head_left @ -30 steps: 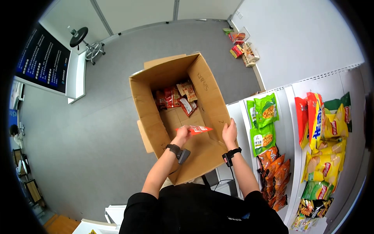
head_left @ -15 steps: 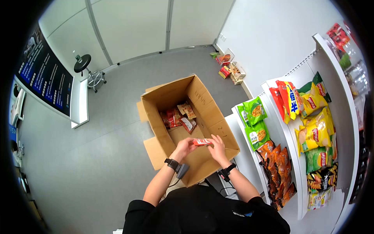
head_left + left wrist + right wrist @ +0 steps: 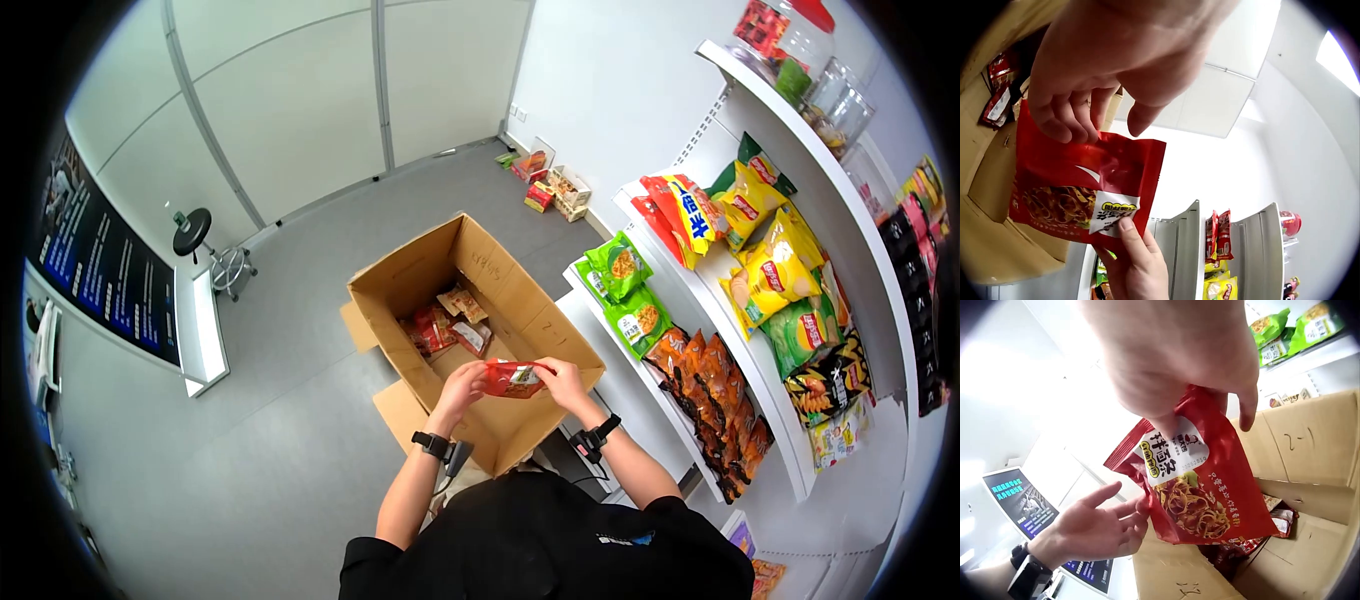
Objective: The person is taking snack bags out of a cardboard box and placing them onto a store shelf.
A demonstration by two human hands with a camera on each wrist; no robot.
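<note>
A red noodle packet (image 3: 515,380) with a noodle picture and a white label is held up over the open cardboard box (image 3: 527,318). My right hand (image 3: 568,385) pinches one end of it, thumb on the front and fingers behind, as the left wrist view shows. At the opposite end, the fingertips of my left hand (image 3: 458,392) touch the packet's edge. In the right wrist view the left hand's fingers (image 3: 1129,525) are loosely bent and its thumb stands away from the packet. Several red and tan packets (image 3: 435,330) lie inside the box at its far end.
To the right, a white shelf unit (image 3: 672,262) carries green noodle bags (image 3: 636,325), orange bags (image 3: 715,400) and yellow chip bags (image 3: 780,275). Small boxes (image 3: 568,190) sit on the floor by the wall. A black stool (image 3: 192,232) stands at the far left.
Earlier the right hand was at the box's side wall and the left hand alone held the packet. The right hand came over and took the other end; the packet turned its printed face up.
</note>
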